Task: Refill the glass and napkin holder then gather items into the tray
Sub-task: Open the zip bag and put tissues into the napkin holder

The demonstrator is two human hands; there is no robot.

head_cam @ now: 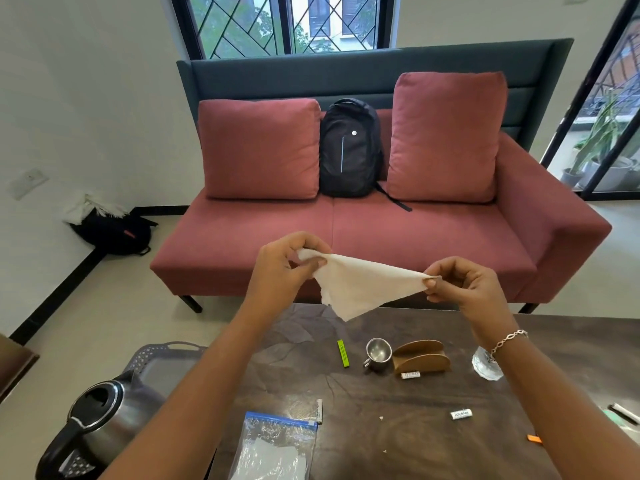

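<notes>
Left grip (287, 265) and right grip (460, 285) each pinch a corner of the napkin (360, 289), stretched above the bench (381, 434) — likely the refill step — next it needs folding and slotting into the holder (420, 356).

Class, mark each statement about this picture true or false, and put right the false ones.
1. Both hands pinch one napkin above the table. True: the left hand and right hand hold the napkin stretched between them.
2. The wooden napkin holder is full. False: the napkin holder holds nothing.
3. A steel cup stands beside the holder. True.
4. The kettle stands on the sofa. False: the kettle is at the near left, at the grey tray.
5. A black backpack sits on the sofa. True.
</notes>
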